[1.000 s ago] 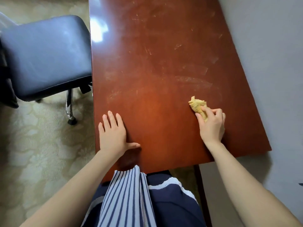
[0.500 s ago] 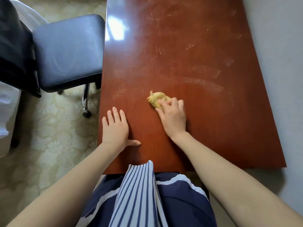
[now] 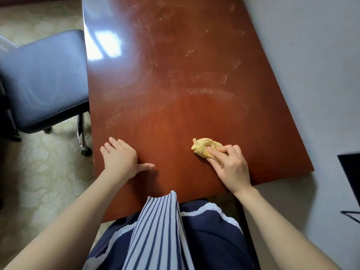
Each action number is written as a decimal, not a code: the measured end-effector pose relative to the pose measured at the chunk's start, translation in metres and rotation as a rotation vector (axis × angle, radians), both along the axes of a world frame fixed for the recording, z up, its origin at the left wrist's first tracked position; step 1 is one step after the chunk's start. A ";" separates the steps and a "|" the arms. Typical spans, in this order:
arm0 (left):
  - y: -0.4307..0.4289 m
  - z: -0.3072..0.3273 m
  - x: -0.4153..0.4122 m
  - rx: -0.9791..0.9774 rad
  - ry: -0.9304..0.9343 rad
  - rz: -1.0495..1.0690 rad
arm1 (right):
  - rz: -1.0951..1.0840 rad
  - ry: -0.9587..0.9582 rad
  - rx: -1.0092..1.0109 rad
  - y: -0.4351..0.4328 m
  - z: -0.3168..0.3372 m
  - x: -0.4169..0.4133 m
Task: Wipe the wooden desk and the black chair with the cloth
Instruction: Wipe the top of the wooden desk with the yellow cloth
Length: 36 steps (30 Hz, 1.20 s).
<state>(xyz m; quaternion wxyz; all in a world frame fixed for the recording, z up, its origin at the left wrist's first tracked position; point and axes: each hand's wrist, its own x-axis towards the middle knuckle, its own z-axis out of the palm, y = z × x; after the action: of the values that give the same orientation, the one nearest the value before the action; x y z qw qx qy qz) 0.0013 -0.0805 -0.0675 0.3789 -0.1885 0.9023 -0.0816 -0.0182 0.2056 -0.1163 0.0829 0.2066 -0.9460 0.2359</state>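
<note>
The reddish wooden desk [image 3: 175, 75] fills the middle of the view, with streaks and scratches on its far half. A bunched yellow cloth [image 3: 202, 148] lies on the near right part of the desk. My right hand [image 3: 229, 165] grips the cloth and presses it onto the wood. My left hand [image 3: 120, 159] rests flat on the desk's near left edge, fingers straight and thumb out. The black chair [image 3: 42, 84] stands to the left of the desk, its padded seat close to the desk's edge.
A pale patterned carpet [image 3: 39, 182] covers the floor on the left. A grey wall [image 3: 321, 75] runs along the desk's right side. A dark object [image 3: 350, 172] pokes in at the right edge. The chair's chrome leg [image 3: 81, 133] stands near the desk's corner.
My right hand slid the cloth left toward the desk's middle, then back to the right. My left hand stayed planted on the near left edge.
</note>
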 end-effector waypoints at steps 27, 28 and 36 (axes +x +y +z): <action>0.014 -0.008 0.003 0.021 0.063 0.088 | -0.132 -0.026 -0.044 -0.074 0.006 -0.042; 0.014 -0.008 0.003 0.025 0.060 0.090 | -0.095 -0.002 -0.034 -0.068 0.004 -0.033; 0.011 -0.008 0.007 0.024 0.086 0.049 | -0.345 0.070 -0.003 0.022 -0.004 0.004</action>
<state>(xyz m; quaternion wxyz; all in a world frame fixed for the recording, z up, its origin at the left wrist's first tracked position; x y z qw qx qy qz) 0.0081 -0.0697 -0.0752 0.3439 -0.2096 0.9138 -0.0533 -0.0145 0.2273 -0.1202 0.1554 0.0491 -0.9635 0.2123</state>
